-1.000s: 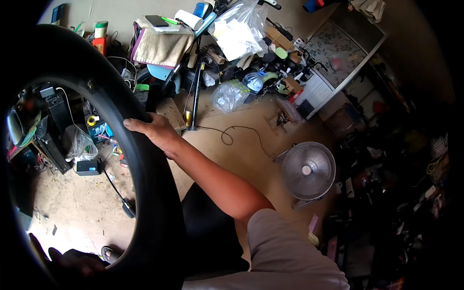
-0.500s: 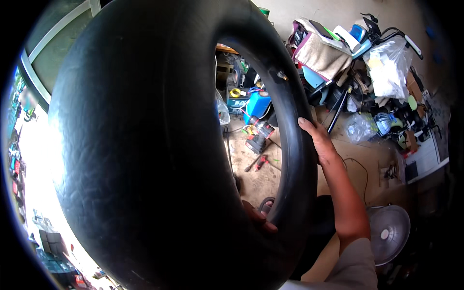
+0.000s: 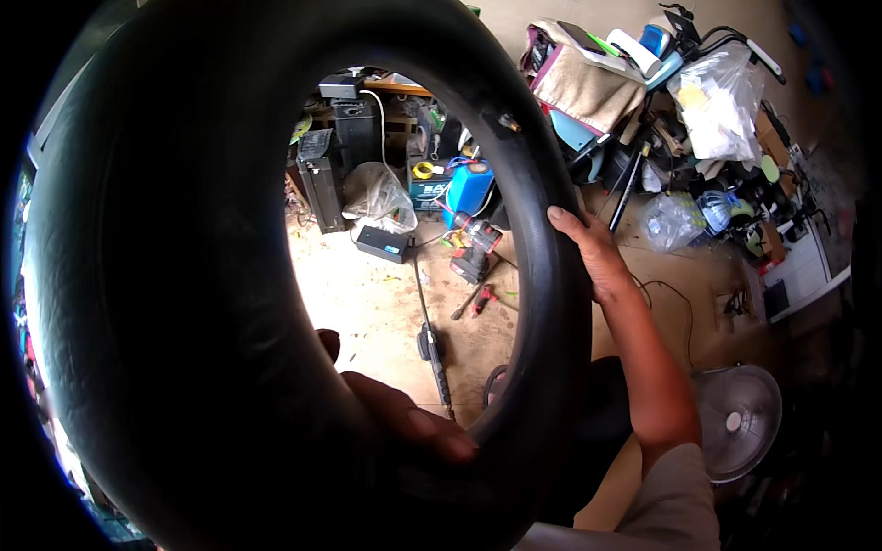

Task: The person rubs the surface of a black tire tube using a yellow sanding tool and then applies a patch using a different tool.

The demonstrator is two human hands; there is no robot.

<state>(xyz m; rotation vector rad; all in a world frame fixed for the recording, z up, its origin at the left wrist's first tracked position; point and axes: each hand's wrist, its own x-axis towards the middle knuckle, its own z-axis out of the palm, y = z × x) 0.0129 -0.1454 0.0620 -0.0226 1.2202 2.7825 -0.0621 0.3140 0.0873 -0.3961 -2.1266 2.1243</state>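
Note:
A large inflated black inner tube (image 3: 551,266) fills most of the view, held up close in front of me. Its short metal valve stem (image 3: 508,122) sticks out of the inner wall at the upper right. My right hand (image 3: 588,243) is closed on the tube's right side, with the thumb lying on the near face and the other fingers hidden behind. At the lower edge of the hole, fingers of my left hand (image 3: 409,418) curl over the rubber; shadow and the tube hide the rest of that hand.
Through the hole I see a cordless drill (image 3: 473,243), a blue battery pack (image 3: 469,193), a black power adapter (image 3: 381,243) and an air hose gun (image 3: 434,358) on the floor. A cluttered heap with a plastic bag (image 3: 721,101) stands at the right, and a round fan (image 3: 735,422) at lower right.
The tube has turned and shifted left, so its hole faces me more and shows more floor. My left fingers have come further into sight. Both hands stay on the tube.

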